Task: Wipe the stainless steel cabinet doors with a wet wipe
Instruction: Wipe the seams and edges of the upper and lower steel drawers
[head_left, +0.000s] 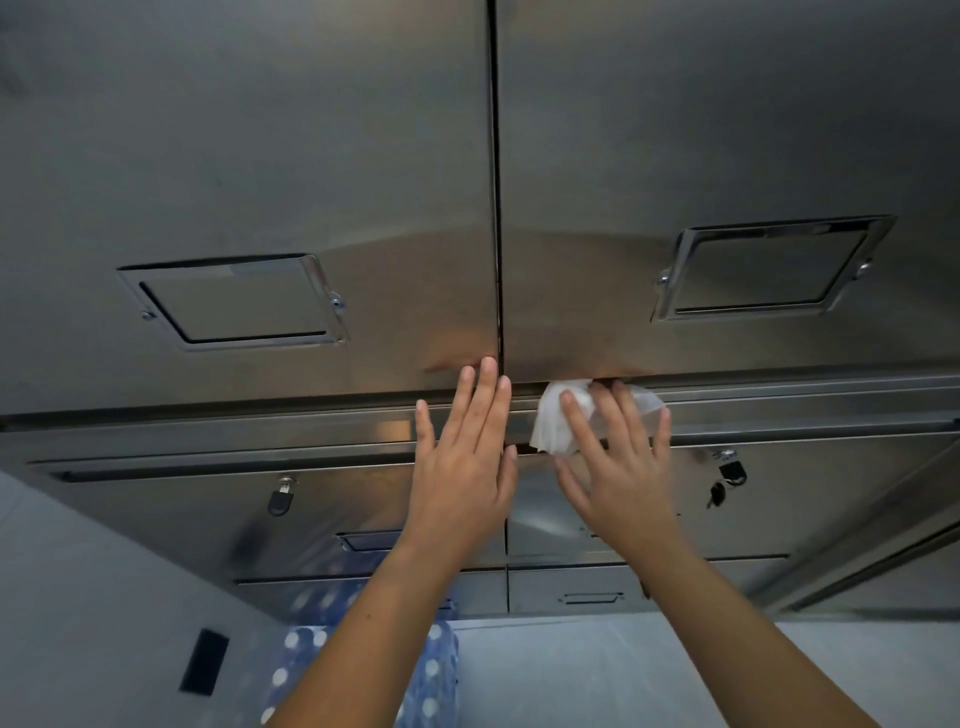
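at the lower edge of the right brushed stainless steel cabinet door (727, 130), the right hand (618, 478) presses a crumpled white wet wipe (558, 421) under straight, spread fingers (623, 415), likely for broad contact; the left hand (462, 467), released and flat, braces the left door (260, 156) beside the seam.

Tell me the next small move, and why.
Probably slide the right hand and wet wipe rightward along the bottom edge of the right door: the wipe sits there beside the centre seam, while the left hand braces flat on the left door.
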